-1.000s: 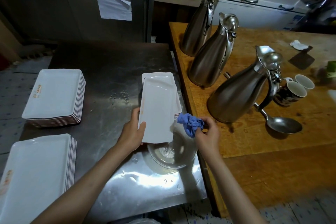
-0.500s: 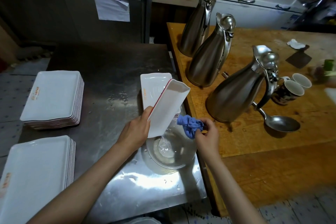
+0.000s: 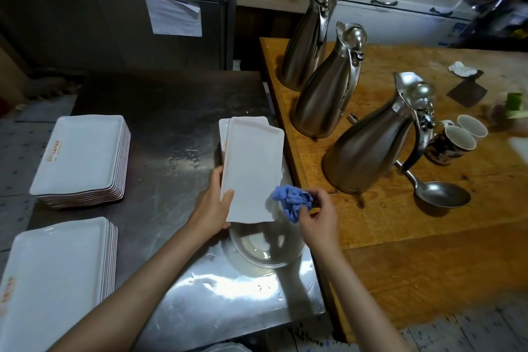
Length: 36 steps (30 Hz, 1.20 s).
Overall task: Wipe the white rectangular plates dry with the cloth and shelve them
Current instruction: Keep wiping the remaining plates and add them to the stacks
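While my left hand grips one white plate by its edge above the glass bowl, my right hand, close beside it, pinches the blue cloth. Two plate stacks sit left on the steel table; their orange markings are unreadable. Three steel jugs stand on the wooden counter.

Lower left, a steel table throws back bright glare along its near edge. To the right, a worn wooden counter. Upper left sits a dark metal cabinet with paper stuck on; a white chest stands top right.
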Motion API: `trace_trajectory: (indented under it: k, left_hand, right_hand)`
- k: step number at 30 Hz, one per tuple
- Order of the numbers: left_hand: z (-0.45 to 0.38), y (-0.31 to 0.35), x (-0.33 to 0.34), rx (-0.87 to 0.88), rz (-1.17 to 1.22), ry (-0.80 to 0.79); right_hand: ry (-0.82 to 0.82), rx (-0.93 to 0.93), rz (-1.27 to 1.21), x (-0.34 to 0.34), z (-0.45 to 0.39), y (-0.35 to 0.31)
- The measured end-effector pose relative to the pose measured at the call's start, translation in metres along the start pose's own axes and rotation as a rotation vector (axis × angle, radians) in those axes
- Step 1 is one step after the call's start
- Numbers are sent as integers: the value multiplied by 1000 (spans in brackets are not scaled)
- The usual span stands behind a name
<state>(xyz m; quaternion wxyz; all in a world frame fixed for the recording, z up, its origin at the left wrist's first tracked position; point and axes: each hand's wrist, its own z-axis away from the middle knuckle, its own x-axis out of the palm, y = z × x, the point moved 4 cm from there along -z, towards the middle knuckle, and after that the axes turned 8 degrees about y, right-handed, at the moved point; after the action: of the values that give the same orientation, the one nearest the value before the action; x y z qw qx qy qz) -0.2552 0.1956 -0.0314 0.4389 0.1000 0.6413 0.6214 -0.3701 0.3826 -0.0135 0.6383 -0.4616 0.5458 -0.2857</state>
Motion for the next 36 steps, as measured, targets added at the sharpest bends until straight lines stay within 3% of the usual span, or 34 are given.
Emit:
trace_trajectory:
  k: [4,8,16,22,28,33,36]
  left_hand:
    - [-1,-6,2,-102,146,37]
    - [-3,-15,1,-167,240,48]
    - [3,-8,-1,-187,300,-38]
    - [9,-2,1,-177,353,-100]
    - [17,0,4,-157,383,-146]
    - [22,4,4,-150,388,-182]
    - [22,7,0,-146,392,-214]
  right_hand:
    - [-79,-116,104,14,6,0]
    - [-69,-405,270,22,13,-16]
    - [-147,-718,355,31,0,-26]
    - [-89,-725,380,39,-29,-44]
    - [-64,-473,406,43,-65,-56]
    - [22,-672,475,42,-76,-69]
    - [62,-684,465,42,-79,-71]
